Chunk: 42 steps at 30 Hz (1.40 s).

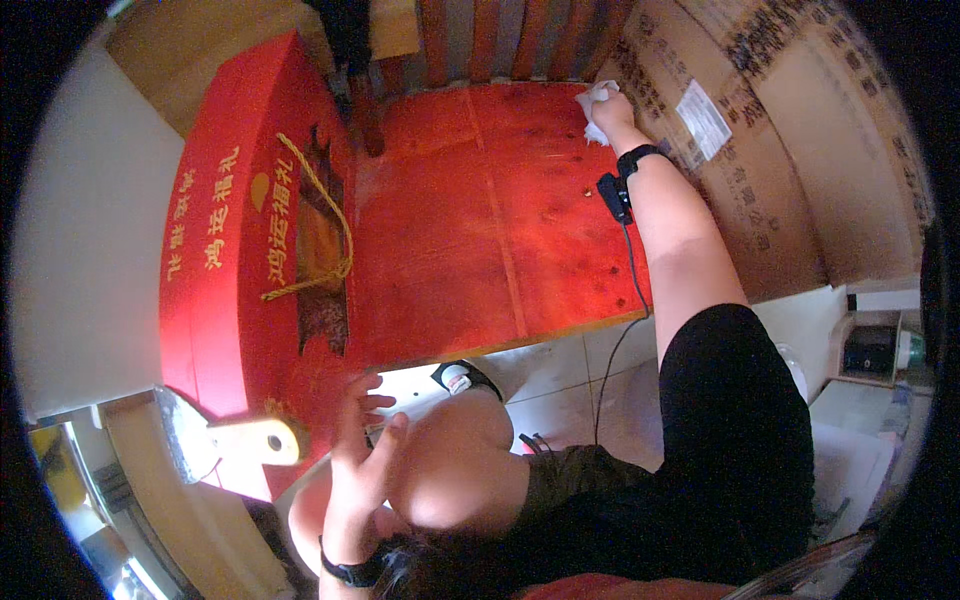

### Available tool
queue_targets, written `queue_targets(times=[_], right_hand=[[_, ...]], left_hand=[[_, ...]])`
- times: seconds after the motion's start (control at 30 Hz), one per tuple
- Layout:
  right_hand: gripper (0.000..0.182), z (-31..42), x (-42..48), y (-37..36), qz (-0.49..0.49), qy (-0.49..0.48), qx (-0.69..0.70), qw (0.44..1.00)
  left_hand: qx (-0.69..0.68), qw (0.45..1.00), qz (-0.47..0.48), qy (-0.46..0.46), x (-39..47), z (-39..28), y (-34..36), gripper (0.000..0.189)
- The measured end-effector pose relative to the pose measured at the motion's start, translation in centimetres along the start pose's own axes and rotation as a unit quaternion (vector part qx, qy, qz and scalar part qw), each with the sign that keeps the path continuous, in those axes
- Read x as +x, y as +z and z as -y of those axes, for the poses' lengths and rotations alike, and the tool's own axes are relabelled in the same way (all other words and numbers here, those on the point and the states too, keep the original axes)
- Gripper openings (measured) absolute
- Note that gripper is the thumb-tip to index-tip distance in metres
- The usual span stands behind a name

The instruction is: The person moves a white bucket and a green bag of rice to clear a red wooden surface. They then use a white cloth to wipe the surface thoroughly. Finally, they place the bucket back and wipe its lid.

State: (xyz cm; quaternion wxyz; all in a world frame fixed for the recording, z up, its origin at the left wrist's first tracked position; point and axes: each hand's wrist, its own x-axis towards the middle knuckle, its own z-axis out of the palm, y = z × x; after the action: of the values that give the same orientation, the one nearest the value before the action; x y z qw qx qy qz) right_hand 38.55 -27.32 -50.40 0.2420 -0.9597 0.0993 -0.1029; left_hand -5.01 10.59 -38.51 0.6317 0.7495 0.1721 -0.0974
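My right hand (613, 112) reaches far out and grips a crumpled white cloth or tissue (595, 133). The cloth lies against the red-stained wooden tabletop (427, 247), at its far right corner beside a large cardboard box (750, 202). Dark knots and marks dot the wood nearby. Low at the left, my left hand (360, 457) is raised in front of my bent knee, its fingers apart and holding nothing. It is nearest to the lower end of a red gift carton (255, 187) with a gold rope handle (337, 217).
A broad-bladed scraper or knife with a pale handle (251, 442) rests on the carton's near end. From the black band on my right wrist, a dark cable (616, 345) hangs over the table's edge. Striped fabric (517, 37) borders the far side.
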Motion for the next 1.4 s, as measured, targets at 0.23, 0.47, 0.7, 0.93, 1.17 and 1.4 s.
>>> queue_targets(times=[0.23,0.47,0.7,0.93,1.17,1.4], right_hand=[[0.036,0.0,-0.6,8.5,0.073,-0.259,-0.244,0.932],[0.042,1.8,-5.5,4.4,0.203,-0.265,-0.217,0.917],[0.040,1.9,-12.4,0.8,0.259,-0.288,-0.201,0.900],[0.040,-2.2,-20.5,-2.2,0.248,-0.317,-0.164,0.901],[0.036,-4.6,-29.2,-5.9,0.257,-0.299,-0.122,0.911],[0.034,-0.8,-33.0,-8.9,0.293,-0.273,0.015,0.916]], left_hand=[[0.070,0.996,-0.016,0.055,0.3,-0.7,-0.7,0.048],[0.102,0.992,0.015,0.068,0.3,-0.8,-0.4,0.046],[0.048,0.998,-0.017,0.048,-0.2,0.1,0.4,0.040],[0.020,0.995,-0.045,0.090,-0.3,0.4,1.6,0.036],[-0.057,0.984,-0.080,0.148,-0.8,0.6,1.2,0.036],[0.150,0.901,-0.143,0.381,-4.5,-2.8,-1.3,0.011]])
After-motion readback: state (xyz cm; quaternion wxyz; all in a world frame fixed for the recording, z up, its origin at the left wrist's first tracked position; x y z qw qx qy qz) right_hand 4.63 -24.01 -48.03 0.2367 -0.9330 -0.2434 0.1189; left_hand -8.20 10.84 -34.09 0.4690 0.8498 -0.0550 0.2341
